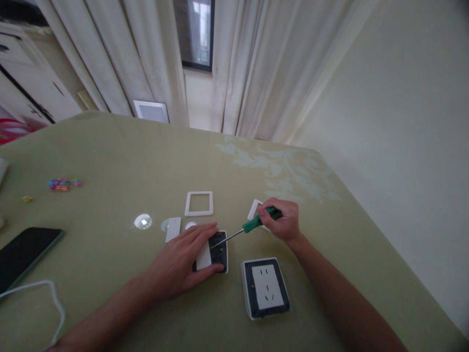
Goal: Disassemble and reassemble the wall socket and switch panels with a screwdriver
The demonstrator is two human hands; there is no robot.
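Note:
My left hand (183, 256) grips a wall switch (220, 261) with a black frame and a white panel, thumb on its near edge and fingers over its far edge, holding it on the table. My right hand (281, 220) is closed around the handle of a screwdriver (253, 224), green with a dark end. Its thin metal shaft slants down to the left, and the tip meets the switch beside the white panel. Nearer to me, a wall socket (267, 286) with a white face and a dark surround lies face up, touched by neither hand.
Beyond my hands lie a white square frame (199, 213) and another white frame (252, 209), partly behind my right hand. A white plate (173, 229) sits by my left fingers. Leftward are a phone (27, 256), a white cable (54, 298) and small colourful pieces (62, 184).

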